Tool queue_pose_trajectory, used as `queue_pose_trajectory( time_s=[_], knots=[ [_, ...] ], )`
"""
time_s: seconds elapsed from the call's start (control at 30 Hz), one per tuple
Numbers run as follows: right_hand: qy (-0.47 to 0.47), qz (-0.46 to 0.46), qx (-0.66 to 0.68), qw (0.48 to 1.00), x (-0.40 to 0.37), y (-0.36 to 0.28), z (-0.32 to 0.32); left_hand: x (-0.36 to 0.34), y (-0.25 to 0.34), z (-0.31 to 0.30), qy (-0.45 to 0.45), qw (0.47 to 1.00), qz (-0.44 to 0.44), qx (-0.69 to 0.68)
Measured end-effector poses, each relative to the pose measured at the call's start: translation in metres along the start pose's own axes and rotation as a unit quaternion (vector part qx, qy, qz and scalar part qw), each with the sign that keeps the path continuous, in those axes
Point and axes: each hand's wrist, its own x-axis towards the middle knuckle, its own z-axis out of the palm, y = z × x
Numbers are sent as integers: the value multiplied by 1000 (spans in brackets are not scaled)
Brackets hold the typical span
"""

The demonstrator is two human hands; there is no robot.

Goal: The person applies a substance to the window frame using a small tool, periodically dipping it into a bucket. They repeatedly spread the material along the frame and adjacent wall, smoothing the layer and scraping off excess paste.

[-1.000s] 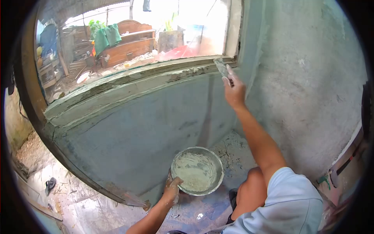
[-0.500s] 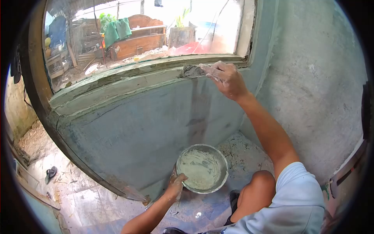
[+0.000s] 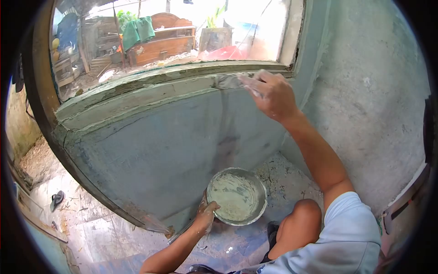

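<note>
My right hand (image 3: 271, 93), whitened with paste, grips a putty knife (image 3: 229, 81) whose flat blade lies against the ledge (image 3: 150, 98) below the window. The knife's handle is hidden inside my fingers. Lower down, my left hand (image 3: 205, 213) holds a round metal bowl (image 3: 264, 201) by its left rim, thumb over the edge. Pale grey-green putty (image 3: 232, 196) is spread over the inside of the bowl, with streaks in it. Smooth putty covers the ledge left of the blade.
A window (image 3: 173, 36) above the ledge shows a wooden bench outside. The grey wall (image 3: 155, 150) runs below it, and a rough plastered wall (image 3: 374, 100) stands at right. My bent knee (image 3: 305, 214) is beside the bowl. A sandal (image 3: 57, 201) lies on the littered floor at left.
The putty knife has shifted slightly right along the ledge, and its blade looks lighter and differently angled. My left hand and the bowl stay almost in place.
</note>
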Motion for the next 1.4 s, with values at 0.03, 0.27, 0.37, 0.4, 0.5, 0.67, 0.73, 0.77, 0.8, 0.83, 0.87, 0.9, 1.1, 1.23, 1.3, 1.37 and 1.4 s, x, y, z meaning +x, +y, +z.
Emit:
queue_pose_trajectory(
  time_s=[0.03,0.27,0.37,0.4,0.5,0.67,0.73,0.77,0.8,0.83,0.87,0.9,1.1,1.23,1.3,1.37,1.4],
  knots=[
    [-4,0,6,1000,4,-5,2,1,-2,-1,-9,1000,-8,-7],
    [-23,28,-24,999,-8,17,4,-3,3,2,0,1000,21,14],
    [-27,23,-51,998,-18,30,1,-6,6,1,-5,1000,5,17],
    [-41,25,-38,998,-17,29,-4,-8,9,3,0,1000,7,21],
    [1,-121,-117,986,3,40,-12,-8,10,5,4,1000,12,27],
    [-48,-282,-128,950,72,47,-31,-1,-3,-2,0,999,26,26],
    [-78,-329,-106,935,95,39,-31,-2,1,1,5,999,0,41],
    [-96,-322,-125,934,104,35,-30,-3,3,3,3,1000,-8,8],
    [-112,-316,-144,931,115,26,-32,-3,3,3,2,1000,-10,8],
    [-179,-292,-146,928,124,11,-42,-3,3,2,-1,1000,-3,18],
    [-179,-293,-146,928,130,1,-46,-2,4,1,-2,1000,4,28],
    [-193,-298,-170,919,133,-7,-50,-3,5,3,-1,1000,6,29],
    [-313,-304,-157,886,173,-21,-44,0,-2,2,4,1000,14,17],
    [-336,-302,-153,879,183,-14,-27,4,-7,-4,2,999,25,32],
    [-326,-299,-152,884,181,-12,-21,7,-13,-8,14,998,41,49],
    [-327,-291,-147,887,174,-9,-20,8,-17,-10,7,998,46,47],
    [-327,-283,-145,890,170,-7,-21,9,-16,-10,-2,998,53,44]
  ],
)
